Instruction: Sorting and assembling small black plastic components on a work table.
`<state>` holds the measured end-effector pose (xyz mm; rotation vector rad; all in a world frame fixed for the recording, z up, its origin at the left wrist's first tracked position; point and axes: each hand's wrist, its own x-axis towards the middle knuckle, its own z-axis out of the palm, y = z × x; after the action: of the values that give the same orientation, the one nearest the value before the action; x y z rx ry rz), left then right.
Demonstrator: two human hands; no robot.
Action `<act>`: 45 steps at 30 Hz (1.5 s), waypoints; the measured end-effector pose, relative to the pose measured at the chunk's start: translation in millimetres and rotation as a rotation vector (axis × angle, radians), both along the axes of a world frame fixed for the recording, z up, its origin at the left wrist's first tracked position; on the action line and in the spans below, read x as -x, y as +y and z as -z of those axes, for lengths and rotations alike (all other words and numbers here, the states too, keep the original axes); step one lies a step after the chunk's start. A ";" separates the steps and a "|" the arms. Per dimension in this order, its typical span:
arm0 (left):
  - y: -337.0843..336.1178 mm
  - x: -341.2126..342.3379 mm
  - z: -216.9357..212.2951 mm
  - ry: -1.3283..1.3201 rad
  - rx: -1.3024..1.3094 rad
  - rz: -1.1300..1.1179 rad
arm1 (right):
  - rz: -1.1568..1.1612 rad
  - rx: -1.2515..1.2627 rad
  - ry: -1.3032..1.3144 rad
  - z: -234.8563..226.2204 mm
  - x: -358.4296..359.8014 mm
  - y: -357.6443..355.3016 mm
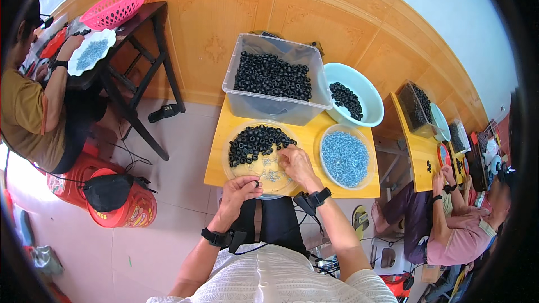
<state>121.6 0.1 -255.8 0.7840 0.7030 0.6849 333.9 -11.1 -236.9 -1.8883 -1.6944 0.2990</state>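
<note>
My left hand [240, 193] pinches a small black ring-shaped part [257, 184] at the near edge of a round shallow tray [229, 169]. My right hand [297, 164] reaches over the right side of that tray. Its fingers are pressed together, pointing down; whatever they hold is hidden. Thick black rings [255, 141] are heaped across the tray's far half. Tiny silvery pieces [272, 175] lie scattered between my hands, too small to make out. To the right, a round dish [372, 177] holds a heap of small bluish-silver pieces [344, 159].
Behind the tray stands a clear plastic bin [275, 110] of black rings, beside a pale blue basin [368, 109] holding more. All rest on a yellow table [216, 175]. People work at tables on both sides. Red buckets [126, 213] stand on the floor at left.
</note>
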 end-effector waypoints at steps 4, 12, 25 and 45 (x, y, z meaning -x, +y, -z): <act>0.0 -0.6 -5.2 0.011 0.005 -0.007 | 0.000 0.020 0.011 0.2 1.6 -0.2; 1.4 -1.8 0.5 0.010 0.020 0.012 | -0.058 0.031 -0.049 -1.9 1.5 1.4; 0.2 -2.3 1.4 0.038 0.003 0.021 | 0.127 -0.088 -0.187 14.0 1.2 -5.0; 0.1 0.9 0.5 0.038 0.000 0.017 | 0.007 0.071 -0.002 2.5 -17.2 -1.8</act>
<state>120.8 0.2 -256.3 0.8042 0.7294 0.6559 351.1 -12.9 -239.4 -1.9459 -1.6990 0.3587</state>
